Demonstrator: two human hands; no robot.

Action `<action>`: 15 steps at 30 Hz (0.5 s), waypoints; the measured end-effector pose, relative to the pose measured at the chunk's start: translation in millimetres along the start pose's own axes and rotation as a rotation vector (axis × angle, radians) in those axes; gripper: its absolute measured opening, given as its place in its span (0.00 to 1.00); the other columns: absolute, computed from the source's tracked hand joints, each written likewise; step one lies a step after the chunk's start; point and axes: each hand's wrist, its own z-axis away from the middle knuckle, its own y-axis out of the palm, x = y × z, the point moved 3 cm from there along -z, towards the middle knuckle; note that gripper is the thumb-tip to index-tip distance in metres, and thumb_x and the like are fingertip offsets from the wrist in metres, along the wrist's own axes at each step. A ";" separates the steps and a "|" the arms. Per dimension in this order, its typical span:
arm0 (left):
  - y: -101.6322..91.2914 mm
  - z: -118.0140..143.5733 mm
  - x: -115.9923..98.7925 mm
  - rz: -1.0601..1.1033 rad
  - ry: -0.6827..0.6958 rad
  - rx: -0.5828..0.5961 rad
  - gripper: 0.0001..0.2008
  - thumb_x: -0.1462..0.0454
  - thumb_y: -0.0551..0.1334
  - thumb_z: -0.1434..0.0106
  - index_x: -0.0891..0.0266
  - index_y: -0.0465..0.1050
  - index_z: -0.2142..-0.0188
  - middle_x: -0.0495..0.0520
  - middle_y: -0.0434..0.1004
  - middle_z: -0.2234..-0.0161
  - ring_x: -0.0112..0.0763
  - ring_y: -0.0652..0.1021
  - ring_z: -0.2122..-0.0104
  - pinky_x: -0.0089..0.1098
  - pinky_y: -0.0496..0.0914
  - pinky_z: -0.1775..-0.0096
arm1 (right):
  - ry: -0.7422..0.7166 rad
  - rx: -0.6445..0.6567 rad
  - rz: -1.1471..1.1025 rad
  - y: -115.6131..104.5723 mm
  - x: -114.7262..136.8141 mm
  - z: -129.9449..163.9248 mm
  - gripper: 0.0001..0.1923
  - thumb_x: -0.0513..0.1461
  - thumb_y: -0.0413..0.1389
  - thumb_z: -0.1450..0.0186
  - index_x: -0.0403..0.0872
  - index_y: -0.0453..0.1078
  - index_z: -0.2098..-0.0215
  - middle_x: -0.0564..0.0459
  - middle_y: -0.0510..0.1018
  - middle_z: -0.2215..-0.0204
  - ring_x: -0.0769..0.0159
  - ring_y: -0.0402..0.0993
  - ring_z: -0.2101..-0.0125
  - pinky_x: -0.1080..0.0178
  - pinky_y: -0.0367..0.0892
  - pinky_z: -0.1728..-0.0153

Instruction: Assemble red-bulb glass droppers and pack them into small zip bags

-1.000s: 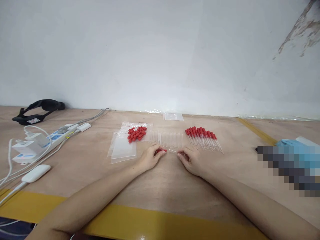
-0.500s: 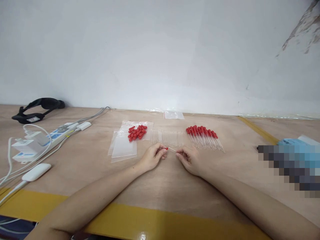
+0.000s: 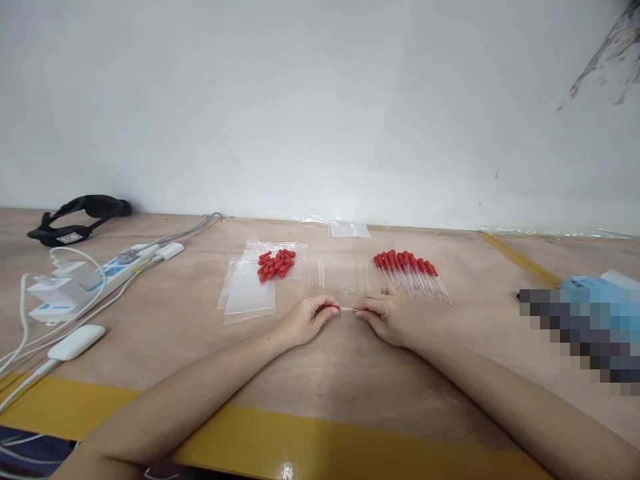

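Glass tube (image 3: 349,309), thin and clear, spans the small gap between the two hands just above the wooden table (image 3: 320,373), in front of the row of bare tubes. The right hand (image 3: 383,317) pinches one end of it between fingertips; the left hand (image 3: 306,319) is closed on a red rubber bulb (image 3: 333,307) at the other end. The bulb looks to be meeting the tube's mouth, so the step in hand is, by my reading, the fitting of a cap onto a dropper; whether it is fully seated is too small to tell. The next move would call for a straight, gentle push along the tube's axis, since a thin tube could snap if bent.

Behind the hands lies the row of bare tubes (image 3: 337,275). To its left a heap of loose red bulbs (image 3: 275,263) rests on clear zip bags (image 3: 249,293). To its right the finished droppers (image 3: 411,273) lie side by side, red ends away from the person. Far left sit a power strip (image 3: 107,270) with chargers and cables, and a black strap (image 3: 80,213) by the wall.
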 end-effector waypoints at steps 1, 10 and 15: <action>0.2 0.5 -1.0 -0.027 0.017 0.009 0.09 0.61 0.53 0.38 0.62 0.70 0.65 0.50 0.72 0.72 0.27 0.71 0.72 0.26 0.66 0.69 | -0.014 0.002 0.022 -0.7 0.3 -0.1 0.13 0.39 0.45 0.36 0.48 0.71 0.66 0.53 0.76 0.71 0.70 0.65 0.74 0.61 0.52 0.65; 0.0 4.2 -10.2 -0.211 0.154 0.025 0.10 0.61 0.53 0.38 0.63 0.70 0.65 0.51 0.74 0.69 0.28 0.72 0.69 0.27 0.66 0.66 | -0.038 -0.068 0.137 4.6 9.6 2.5 0.14 0.38 0.43 0.36 0.46 0.71 0.69 0.53 0.74 0.76 0.72 0.63 0.77 0.62 0.47 0.67; -0.1 5.8 -13.5 -0.272 0.222 0.013 0.09 0.63 0.53 0.38 0.64 0.70 0.65 0.52 0.73 0.70 0.27 0.72 0.71 0.27 0.65 0.68 | 0.025 -0.014 0.129 11.0 13.2 0.7 0.15 0.38 0.43 0.35 0.45 0.69 0.73 0.54 0.74 0.78 0.73 0.60 0.80 0.63 0.46 0.69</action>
